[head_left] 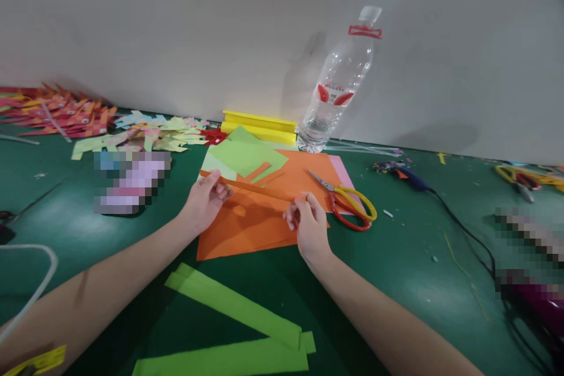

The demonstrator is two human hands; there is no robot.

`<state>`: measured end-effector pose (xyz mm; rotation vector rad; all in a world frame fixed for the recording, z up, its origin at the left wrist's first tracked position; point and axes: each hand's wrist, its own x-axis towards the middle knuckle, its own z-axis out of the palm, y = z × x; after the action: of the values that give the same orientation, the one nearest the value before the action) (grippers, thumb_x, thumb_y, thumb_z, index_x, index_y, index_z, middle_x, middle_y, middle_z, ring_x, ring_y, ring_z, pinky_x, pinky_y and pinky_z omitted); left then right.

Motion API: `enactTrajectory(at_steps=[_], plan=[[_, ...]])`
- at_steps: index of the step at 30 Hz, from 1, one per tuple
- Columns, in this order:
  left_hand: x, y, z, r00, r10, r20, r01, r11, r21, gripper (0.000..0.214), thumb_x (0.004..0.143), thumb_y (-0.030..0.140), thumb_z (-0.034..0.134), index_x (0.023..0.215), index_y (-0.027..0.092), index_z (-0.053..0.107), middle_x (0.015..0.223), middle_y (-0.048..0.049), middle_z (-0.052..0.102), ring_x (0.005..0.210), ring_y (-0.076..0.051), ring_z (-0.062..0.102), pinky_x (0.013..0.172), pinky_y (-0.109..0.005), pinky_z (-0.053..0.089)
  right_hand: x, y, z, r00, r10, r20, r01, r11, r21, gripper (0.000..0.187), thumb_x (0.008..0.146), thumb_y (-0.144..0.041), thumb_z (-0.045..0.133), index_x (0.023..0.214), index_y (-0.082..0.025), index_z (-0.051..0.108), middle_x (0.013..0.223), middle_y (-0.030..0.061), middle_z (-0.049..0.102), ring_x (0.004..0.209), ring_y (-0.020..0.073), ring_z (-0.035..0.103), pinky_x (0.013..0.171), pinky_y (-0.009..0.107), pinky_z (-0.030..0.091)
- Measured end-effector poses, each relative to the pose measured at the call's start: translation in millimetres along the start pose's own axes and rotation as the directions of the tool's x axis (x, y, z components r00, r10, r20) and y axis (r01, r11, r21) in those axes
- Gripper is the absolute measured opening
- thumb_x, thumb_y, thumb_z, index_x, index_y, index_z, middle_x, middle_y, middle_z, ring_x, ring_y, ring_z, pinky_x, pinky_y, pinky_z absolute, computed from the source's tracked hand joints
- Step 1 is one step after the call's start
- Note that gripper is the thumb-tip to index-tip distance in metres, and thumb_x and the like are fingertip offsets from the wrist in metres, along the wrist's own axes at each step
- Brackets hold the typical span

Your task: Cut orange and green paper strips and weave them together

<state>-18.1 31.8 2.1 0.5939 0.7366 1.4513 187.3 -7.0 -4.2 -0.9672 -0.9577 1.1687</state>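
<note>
Between my two hands a narrow orange paper strip (259, 189) is stretched out, slightly slanted. My left hand (208, 197) pinches its left end, and my right hand (309, 220) pinches the other end. Beneath the strip lie orange paper sheets (247, 241), with a light green sheet (251, 155) and a pink sheet (346, 179) partly showing. Scissors (346, 200) with one yellow and one red handle rest on the sheets' right side, blades pointing up-left. Closer to me, folded green paper strips (238, 302) lie on the dark green table.
A mostly empty water bottle (335, 88) stands by the grey wall, beside yellow folded pieces (259, 127). Paper cuttings (150, 132) and red-orange woven paper pieces (70, 114) pile up at left, near a blurred-out phone (136, 182). A corded blue-handled tool (409, 177) lies at right.
</note>
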Motion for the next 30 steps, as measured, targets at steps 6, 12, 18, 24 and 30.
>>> enactTrajectory(at_steps=[6, 12, 18, 24, 30], plan=[[-1.3, -3.3, -1.4, 1.000, 0.014, -0.001, -0.014, 0.999, 0.042, 0.035, 0.069, 0.030, 0.077, 0.055, 0.017, 0.049, 0.042, 0.0076, 0.042, 0.044, -0.006, 0.041, 0.063, -0.024, 0.049, -0.9, -3.9, 0.7, 1.000, 0.000, -0.008, 0.000, 1.000, 0.005, 0.022, 0.088, -0.032, 0.052, 0.070, -0.020, 0.047, 0.055, -0.0045, 0.058, 0.039, 0.0067, 0.046, 0.045, 0.023, 0.039], [-8.3, -4.3, 0.3, 0.993, 0.027, 0.114, -0.053, 0.972, 0.229, 0.030, 0.073, 0.038, 0.074, 0.067, 0.017, 0.053, 0.047, 0.0078, 0.045, 0.046, -0.006, 0.044, 0.062, -0.022, 0.047, -3.0, -6.2, 3.1, 0.993, -0.002, 0.122, 0.014, 0.995, -0.096, 0.024, 0.083, -0.041, 0.059, 0.084, -0.016, 0.061, 0.074, 0.0037, 0.070, 0.048, 0.0112, 0.059, 0.059, 0.029, 0.050], [-19.8, 0.0, 7.8, 0.895, -0.075, 0.440, -0.224, 0.777, 0.589, 0.022, 0.083, 0.037, 0.063, 0.077, 0.016, 0.056, 0.063, -0.0002, 0.062, 0.058, -0.010, 0.057, 0.061, -0.022, 0.047, -2.7, -7.9, 5.1, 0.967, 0.038, 0.251, 0.015, 0.978, -0.207, 0.025, 0.078, -0.042, 0.065, 0.086, -0.018, 0.063, 0.074, 0.0030, 0.071, 0.047, 0.0119, 0.058, 0.058, 0.030, 0.051], [-23.1, -1.6, 10.0, 0.826, -0.153, 0.543, -0.310, 0.680, 0.664, 0.016, 0.084, 0.033, 0.059, 0.088, 0.017, 0.058, 0.076, -0.0024, 0.064, 0.062, -0.012, 0.059, 0.059, -0.022, 0.050, -3.9, 1.9, 3.3, 0.930, 0.080, 0.359, 0.003, 0.974, -0.226, 0.025, 0.074, -0.041, 0.068, 0.085, -0.019, 0.066, 0.076, 0.0040, 0.069, 0.054, 0.0142, 0.059, 0.053, 0.029, 0.051], [-24.5, -2.4, 10.5, 0.770, -0.185, 0.611, -0.397, 0.610, 0.686, 0.007, 0.081, 0.025, 0.063, 0.084, 0.019, 0.066, 0.080, -0.0040, 0.067, 0.069, -0.015, 0.062, 0.066, -0.024, 0.049, -8.5, 0.3, 3.3, 0.913, 0.108, 0.393, 0.036, 0.939, -0.341, 0.019, 0.076, -0.038, 0.067, 0.087, -0.023, 0.064, 0.080, 0.0013, 0.065, 0.054, 0.0116, 0.056, 0.054, 0.027, 0.051]])
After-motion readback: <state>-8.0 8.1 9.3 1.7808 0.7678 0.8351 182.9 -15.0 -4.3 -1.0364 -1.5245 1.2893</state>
